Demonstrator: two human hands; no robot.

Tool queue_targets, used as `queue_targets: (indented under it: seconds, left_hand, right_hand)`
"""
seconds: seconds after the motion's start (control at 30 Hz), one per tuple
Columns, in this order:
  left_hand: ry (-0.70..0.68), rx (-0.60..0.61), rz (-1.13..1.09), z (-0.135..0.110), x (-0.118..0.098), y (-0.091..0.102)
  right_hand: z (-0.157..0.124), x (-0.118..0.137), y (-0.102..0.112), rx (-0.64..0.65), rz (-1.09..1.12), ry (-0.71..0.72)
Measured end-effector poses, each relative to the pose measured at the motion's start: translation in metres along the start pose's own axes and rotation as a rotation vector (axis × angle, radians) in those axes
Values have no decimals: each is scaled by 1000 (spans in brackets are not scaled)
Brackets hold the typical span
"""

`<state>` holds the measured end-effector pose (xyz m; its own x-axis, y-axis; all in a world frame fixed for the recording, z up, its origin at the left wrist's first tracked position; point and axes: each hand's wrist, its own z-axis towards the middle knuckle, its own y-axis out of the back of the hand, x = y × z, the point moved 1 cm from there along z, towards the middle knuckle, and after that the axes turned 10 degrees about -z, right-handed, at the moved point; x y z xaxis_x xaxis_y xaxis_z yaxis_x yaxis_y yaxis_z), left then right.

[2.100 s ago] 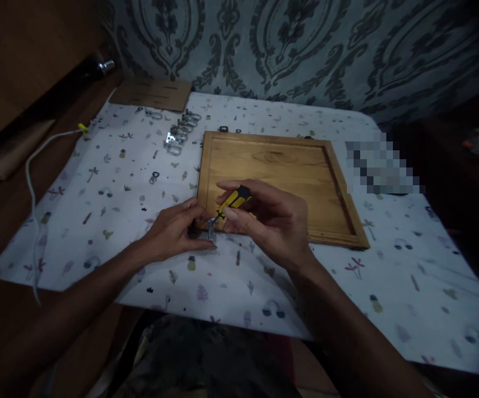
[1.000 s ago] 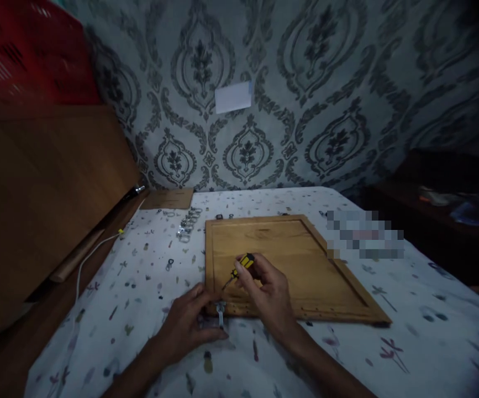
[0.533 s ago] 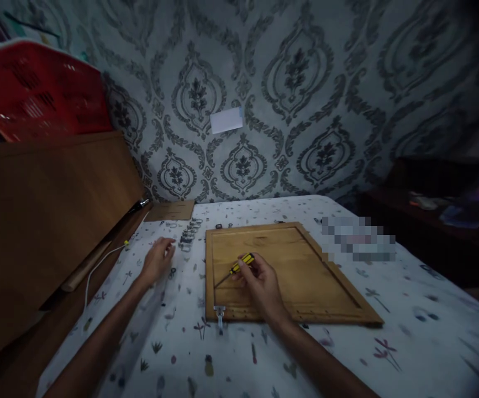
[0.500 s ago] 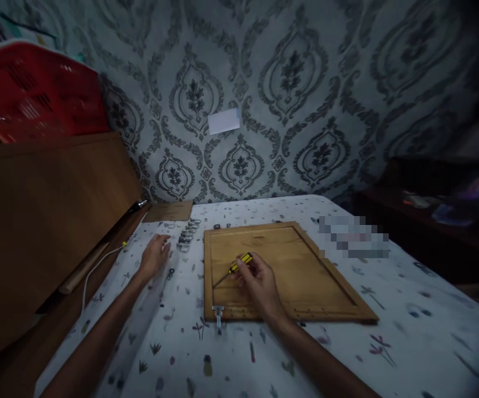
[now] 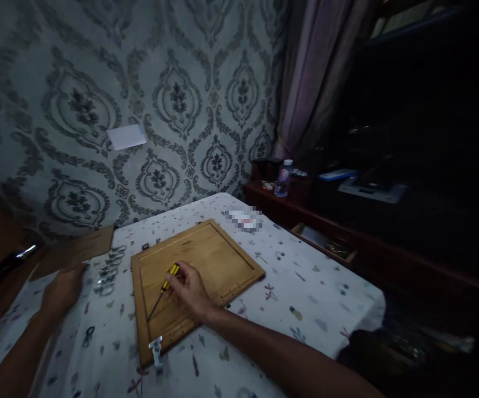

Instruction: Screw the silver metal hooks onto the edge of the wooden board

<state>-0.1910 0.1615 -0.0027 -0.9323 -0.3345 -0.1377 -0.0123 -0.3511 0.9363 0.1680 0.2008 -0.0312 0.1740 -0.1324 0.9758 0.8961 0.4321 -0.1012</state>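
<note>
My right hand (image 5: 190, 290) is closed around the yellow-and-black handle of a screwdriver (image 5: 164, 286). The thin shaft slants down to the left over a framed wooden panel (image 5: 218, 260), which looks like a cabinet door lying flat. A metal hinge (image 5: 155, 349) sits at the panel's near left corner, jutting past its edge. My left hand (image 5: 62, 290), dim and slightly blurred, is over the cloth near a piece of cardboard (image 5: 94, 243). Its fingers look loosely extended, with nothing visible in them. Several metal hinges (image 5: 110, 268) lie in a row between that hand and the panel.
A patterned white cloth (image 5: 314, 293) covers the table. At the back right, a blurred-out item (image 5: 245, 219) lies on it. A bottle (image 5: 283, 178) stands on a dark cabinet beyond, above an open drawer (image 5: 326, 243). A black-and-silver object (image 5: 19, 257) is at far left.
My view has swung to the right, bringing the bottle, drawer and curtain into sight. My left hand is now closer to the cardboard. The screwdriver stays in my right hand over the panel.
</note>
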Motion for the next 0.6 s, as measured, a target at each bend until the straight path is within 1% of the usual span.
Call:
queue_targets:
  seconds: [0.07,0.13,0.23,0.3,0.37,0.47,0.5,0.57,0.6]
  left_hand:
    - [26,29,12,0,5,-7]
    - [52,33,16,-2,14,-15]
    - [13,-18,-51,-7,27,-26]
    - [-21,-54,-138,-10,32,-28]
    - [-26,-91,-247,-13,29,-25]
    - [-4,-141,-377,-22,15,-10]
    - [4,-126,-402,-25,9,-5]
    - [44,-129,-374,-29,3,-1]
    - [70,-131,-354,-29,4,-2]
  right_hand:
    - [0,0,0,7,-3,-1]
    - [-1,1,0,7,-4,-2]
    - [-2,3,0,-6,-14,-4]
    - [-1,4,0,-19,-23,-6]
    - [-1,7,2,-30,-31,-14]
    - [-3,11,2,-34,-37,-34]
    - [-5,12,2,-32,-35,-40]
    - [-7,14,3,-39,-22,-53]
    - [-7,14,3,-30,-15,-64]
